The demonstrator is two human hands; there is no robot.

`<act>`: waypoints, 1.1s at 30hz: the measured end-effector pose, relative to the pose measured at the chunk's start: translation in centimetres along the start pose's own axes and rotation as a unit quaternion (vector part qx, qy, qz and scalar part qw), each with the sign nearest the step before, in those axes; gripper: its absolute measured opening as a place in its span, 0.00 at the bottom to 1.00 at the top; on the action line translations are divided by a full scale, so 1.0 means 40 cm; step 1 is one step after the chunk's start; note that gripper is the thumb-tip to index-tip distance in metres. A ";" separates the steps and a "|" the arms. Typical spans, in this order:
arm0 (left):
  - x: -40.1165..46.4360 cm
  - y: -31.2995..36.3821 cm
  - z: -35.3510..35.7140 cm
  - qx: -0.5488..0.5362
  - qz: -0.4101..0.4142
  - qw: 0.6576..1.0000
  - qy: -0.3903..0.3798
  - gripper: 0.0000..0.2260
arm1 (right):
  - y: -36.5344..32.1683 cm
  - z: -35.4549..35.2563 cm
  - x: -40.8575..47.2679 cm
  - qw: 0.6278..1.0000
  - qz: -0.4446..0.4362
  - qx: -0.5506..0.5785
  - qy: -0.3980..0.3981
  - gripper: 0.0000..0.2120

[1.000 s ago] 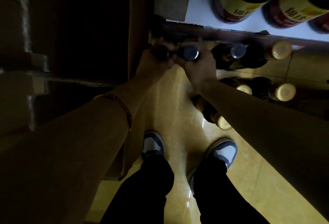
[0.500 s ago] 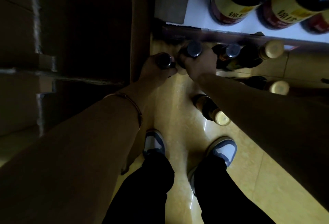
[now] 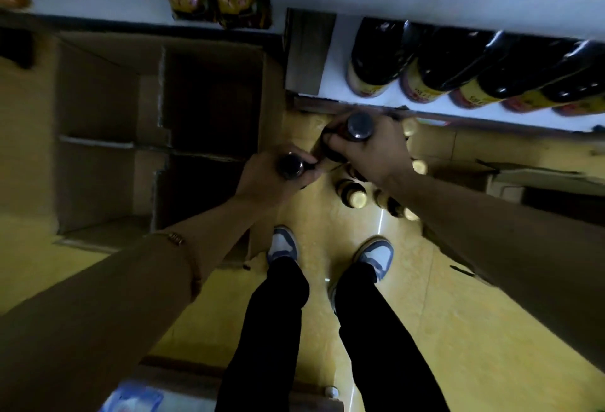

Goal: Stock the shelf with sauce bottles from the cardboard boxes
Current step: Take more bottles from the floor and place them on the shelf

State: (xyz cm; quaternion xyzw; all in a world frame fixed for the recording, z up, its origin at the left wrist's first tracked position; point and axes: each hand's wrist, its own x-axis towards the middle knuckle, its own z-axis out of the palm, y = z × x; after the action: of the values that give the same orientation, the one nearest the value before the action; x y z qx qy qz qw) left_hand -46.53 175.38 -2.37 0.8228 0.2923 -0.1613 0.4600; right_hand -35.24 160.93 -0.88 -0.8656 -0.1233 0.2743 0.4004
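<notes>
Left hand (image 3: 275, 179) grasps a dark-capped glass sauce bottle (image 3: 290, 166) by its neck; right hand (image 3: 373, 149) grasps a second dark-capped bottle (image 3: 360, 126). Open brown cardboard box (image 3: 157, 136) lies left of both grips; white shelf (image 3: 393, 100) of dark yellow-labelled bottles (image 3: 435, 74) just beyond the right grip.

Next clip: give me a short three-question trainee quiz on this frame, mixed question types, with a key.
1. True or false: both hands hold bottles.
2. Multiple choice: the bottles with pale caps stand A) on the floor, B) in the open cardboard box, C) on the white shelf.
3. Fill in: the large dark bottles with yellow labels stand in a row on the white ____.

Key:
1. True: the left hand grips one dark-capped bottle, the right hand another.
2. A; the cardboard box looks empty inside.
3. shelf.
</notes>
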 end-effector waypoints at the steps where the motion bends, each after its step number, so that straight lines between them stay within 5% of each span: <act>1: -0.033 0.032 -0.023 0.000 0.011 1.000 0.003 0.07 | -0.032 -0.037 -0.029 1.000 -0.003 -0.002 0.002 0.14; 11: -0.368 0.425 -0.245 0.037 0.124 0.991 0.040 0.17 | -0.341 -0.410 -0.334 0.997 -0.038 0.039 0.046 0.08; 16: -0.490 0.585 -0.334 0.086 0.198 0.976 0.034 0.16 | -0.493 -0.562 -0.488 0.993 -0.066 0.006 0.094 0.17; 19: -0.558 0.690 -0.390 0.140 0.273 0.952 -0.004 0.15 | -0.588 -0.638 -0.584 0.988 -0.080 -0.036 0.129 0.25; 26: -0.716 0.930 -0.512 0.195 0.410 0.889 -0.056 0.20 | -0.815 -0.805 -0.838 0.971 -0.059 -0.034 0.230 0.27; 33: -0.862 1.159 -0.581 0.167 0.535 0.819 -0.127 0.29 | -0.982 -0.920 -1.066 0.933 -0.050 -0.047 0.352 0.18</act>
State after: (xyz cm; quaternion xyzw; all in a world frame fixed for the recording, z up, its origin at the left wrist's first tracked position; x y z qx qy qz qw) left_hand -44.23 164.88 58.98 0.8860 -0.2860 -0.0390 0.3628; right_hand -48.81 144.92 64.52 -0.9174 -0.0301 -0.0746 0.3898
